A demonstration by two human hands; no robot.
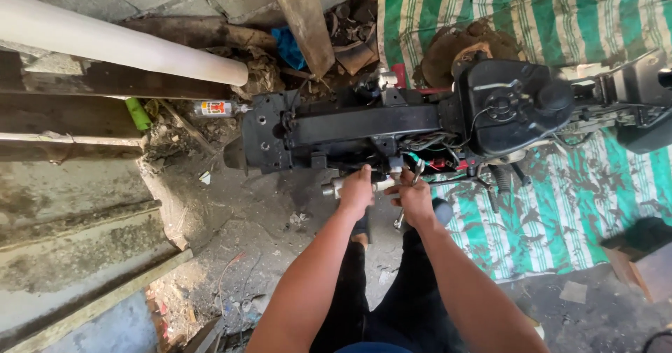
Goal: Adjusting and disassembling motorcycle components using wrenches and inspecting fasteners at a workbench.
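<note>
A stripped black motorcycle frame [364, 123] with a black fuel tank [514, 104] stands across the view in front of me. My left hand [357, 190] grips a silver cylindrical part [334, 185] that sticks out at the frame's near side. My right hand [414, 197] is closed around a metal wrench [418, 172] at the same spot, just below a bundle of loose wires [427, 143]. My dark-trousered legs show beneath my arms.
A green-and-white striped sheet [560, 220] covers the ground at right and hangs at the back. A white pipe [119, 41] and a wooden plank [304, 17] lean at the back left. A small spray can [213, 108] lies among rubble. Concrete steps [70, 220] at left.
</note>
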